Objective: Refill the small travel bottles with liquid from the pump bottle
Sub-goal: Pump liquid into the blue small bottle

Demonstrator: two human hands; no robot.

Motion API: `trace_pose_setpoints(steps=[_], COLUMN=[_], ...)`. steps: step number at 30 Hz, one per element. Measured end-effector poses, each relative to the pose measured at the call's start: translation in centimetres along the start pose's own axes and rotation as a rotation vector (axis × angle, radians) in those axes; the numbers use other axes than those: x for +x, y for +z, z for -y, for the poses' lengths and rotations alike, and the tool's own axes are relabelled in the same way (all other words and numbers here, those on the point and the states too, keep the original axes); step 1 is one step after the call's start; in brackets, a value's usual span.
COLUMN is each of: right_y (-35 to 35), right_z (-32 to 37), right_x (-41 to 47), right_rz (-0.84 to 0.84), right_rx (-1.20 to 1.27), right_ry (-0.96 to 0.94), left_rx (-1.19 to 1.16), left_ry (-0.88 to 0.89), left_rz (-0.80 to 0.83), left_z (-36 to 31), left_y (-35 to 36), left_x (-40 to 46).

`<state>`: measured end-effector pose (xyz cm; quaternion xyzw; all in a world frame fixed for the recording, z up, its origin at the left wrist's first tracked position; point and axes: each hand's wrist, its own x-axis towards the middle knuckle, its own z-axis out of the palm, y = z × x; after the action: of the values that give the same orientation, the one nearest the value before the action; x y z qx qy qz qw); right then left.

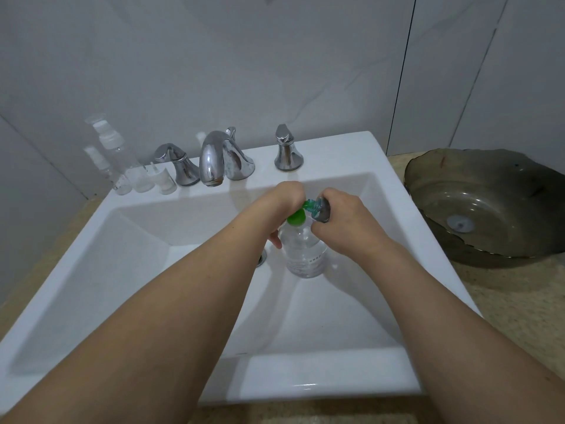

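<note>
Green pump head (296, 217) tops the clear pump bottle (302, 250) standing in the sink (336, 371); the left hand (282, 203) presses it while the right hand (342, 218) grips a tilted travel bottle (319, 209). Keep its neck right under the nozzle and pump slowly.

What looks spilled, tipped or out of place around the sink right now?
Nothing stands out. The pump bottle stands upright in the sink, the right hand holds a small teal bottle tilted at its green pump, and the spare travel bottles stand upright by the faucet.
</note>
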<state>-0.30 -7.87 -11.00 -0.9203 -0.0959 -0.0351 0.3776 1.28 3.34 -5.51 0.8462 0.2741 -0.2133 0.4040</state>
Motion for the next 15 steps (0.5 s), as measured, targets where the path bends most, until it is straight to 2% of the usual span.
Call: trace_pose_setpoints(steps=[3, 9, 15], right_y=[-0.1, -0.4, -0.5], right_z=[0.1, 0.4, 0.5], right_x=[0.0, -0.1, -0.2], right_rz=[-0.003, -0.077, -0.067], right_rx=[0.006, 0.058, 0.056], right_ry=[-0.006, -0.046, -0.034], left_rx=[0.015, 0.023, 0.051], left_ry=[-0.001, -0.012, 0.001], left_rz=[0.02, 0.202, 0.152], left_z=[0.0, -0.8, -0.8], left_y=[-0.5, -2.0, -1.6], left_x=[0.5, 1.0, 1.2])
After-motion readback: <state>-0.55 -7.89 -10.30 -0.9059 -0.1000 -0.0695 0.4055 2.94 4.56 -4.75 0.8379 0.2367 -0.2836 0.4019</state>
